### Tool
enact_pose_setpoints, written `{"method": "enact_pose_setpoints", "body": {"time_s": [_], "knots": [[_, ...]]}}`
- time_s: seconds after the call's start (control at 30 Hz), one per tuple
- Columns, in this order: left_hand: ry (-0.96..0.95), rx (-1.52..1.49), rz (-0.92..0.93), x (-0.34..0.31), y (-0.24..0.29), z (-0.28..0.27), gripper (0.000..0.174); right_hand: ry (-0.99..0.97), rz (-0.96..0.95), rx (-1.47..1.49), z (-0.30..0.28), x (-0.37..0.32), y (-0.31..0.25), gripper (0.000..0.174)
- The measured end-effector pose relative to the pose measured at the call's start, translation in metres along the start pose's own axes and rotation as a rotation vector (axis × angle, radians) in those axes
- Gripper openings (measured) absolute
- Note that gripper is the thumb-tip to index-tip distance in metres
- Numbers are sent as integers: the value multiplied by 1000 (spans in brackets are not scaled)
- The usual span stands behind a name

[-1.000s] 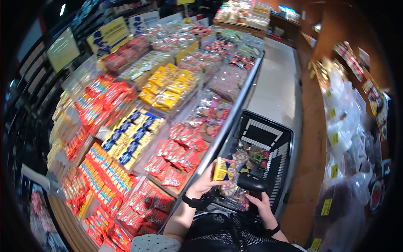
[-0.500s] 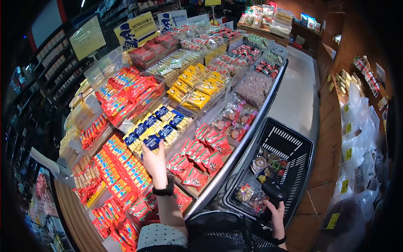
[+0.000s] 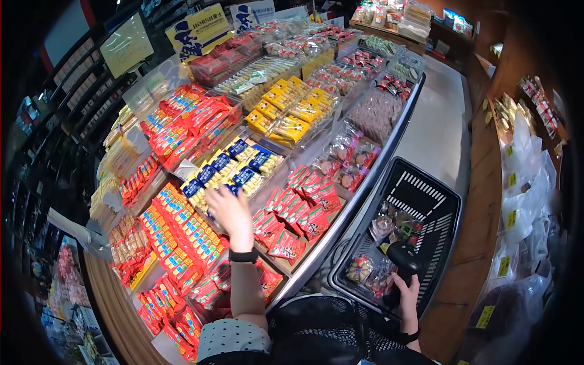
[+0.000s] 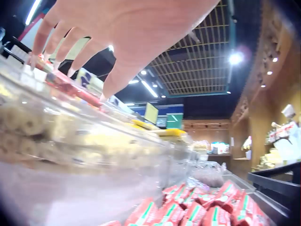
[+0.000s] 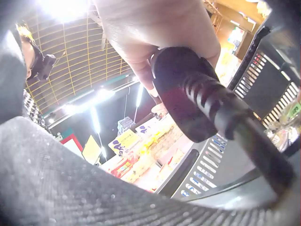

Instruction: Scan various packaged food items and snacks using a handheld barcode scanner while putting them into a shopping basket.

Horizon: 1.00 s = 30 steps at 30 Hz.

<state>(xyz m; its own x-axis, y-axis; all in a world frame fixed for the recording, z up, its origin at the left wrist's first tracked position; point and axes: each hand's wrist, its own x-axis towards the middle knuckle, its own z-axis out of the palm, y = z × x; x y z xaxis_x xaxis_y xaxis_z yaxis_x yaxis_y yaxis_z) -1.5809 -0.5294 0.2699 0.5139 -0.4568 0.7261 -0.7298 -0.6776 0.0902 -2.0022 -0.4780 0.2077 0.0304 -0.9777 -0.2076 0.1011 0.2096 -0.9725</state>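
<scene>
My left hand [image 3: 232, 213] reaches over the front edge of a clear bin of blue-and-yellow snack packets [image 3: 245, 176]. Seen from the left wrist, that hand [image 4: 127, 33] has its fingers apart and holds nothing, above the clear bin wall [image 4: 99, 127]. With my right hand [image 3: 407, 295] I grip the black handle [image 3: 404, 258] of a shopping basket [image 3: 451, 204]. The right wrist view shows the fingers and palm over the thick handle end. Several clear-wrapped snacks [image 3: 361, 268] lie in the basket.
Red packets [image 3: 313, 222] fill the bin to the right of the left hand, and red-and-yellow ones [image 3: 179, 222] lie to its left. Yellow packets [image 3: 289, 128] sit behind. Wooden shelving with plastic bags [image 3: 523, 207] runs along the right of the aisle floor [image 3: 429, 128].
A second ago the left hand held a yellow packet over the basket. Half a second ago it was at a blue-and-yellow packet in the bin; now its fingers are spread there. The right hand stays on the handle.
</scene>
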Motion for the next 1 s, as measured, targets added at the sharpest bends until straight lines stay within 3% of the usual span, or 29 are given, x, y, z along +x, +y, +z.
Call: {"method": "enact_pose_setpoints", "body": {"time_s": [0.07, 0.2, 0.27, 0.3, 0.4, 0.47, 0.57, 0.6, 0.67, 0.73, 0.8, 0.83, 0.87, 0.93, 1.0], "knots": [[-38, -337, 165, 6, 37, -23, 36, 23, 14, 16, -4, 4, -4, 32], [-359, -924, 665, -14, 126, -31, 36, 217, 6, 109, -18, 5, -10, 32], [-474, -1037, 954, -42, 171, -29, 32, 272, 60, 194, -31, 7, -15, 31], [-629, -1092, 1059, -51, 192, -37, 32, 366, 6, 241, -32, 7, -19, 31], [-980, -1091, 1207, -110, 251, -14, 34, 389, 19, 158, -71, 5, -6, 32], [-1186, -1146, 1213, -153, 283, 3, 40, 492, -107, -199, -86, 2, -1, 30], [-1340, -927, 1215, -213, 326, 21, 50, 378, -68, -311, -103, -1, -1, 30], [-1351, -931, 1243, -228, 337, 26, 50, 370, -83, -221, -107, 1, 5, 30], [-1114, -699, 1279, -265, 357, 47, 61, 367, -63, 51, -112, 6, 2, 28], [-1108, -647, 1246, -297, 373, 64, 69, 413, -54, 99, -121, 9, 9, 26], [-1166, -511, 1057, -318, 386, 75, 69, 407, -45, 136, -129, 10, 16, 24], [-1057, -466, 1051, -333, 388, 83, 71, 408, -48, 168, -130, 11, 13, 23], [-1064, -472, 1058, -355, 392, 98, 71, 399, -37, 167, -133, 11, 17, 23], [-1018, -79, 956, -386, 402, 117, 74, 392, -29, 220, -135, 12, 23, 24], [-949, -137, 1009, -392, 402, 118, 82, 387, -31, 212, -139, 14, 22, 25]]}}
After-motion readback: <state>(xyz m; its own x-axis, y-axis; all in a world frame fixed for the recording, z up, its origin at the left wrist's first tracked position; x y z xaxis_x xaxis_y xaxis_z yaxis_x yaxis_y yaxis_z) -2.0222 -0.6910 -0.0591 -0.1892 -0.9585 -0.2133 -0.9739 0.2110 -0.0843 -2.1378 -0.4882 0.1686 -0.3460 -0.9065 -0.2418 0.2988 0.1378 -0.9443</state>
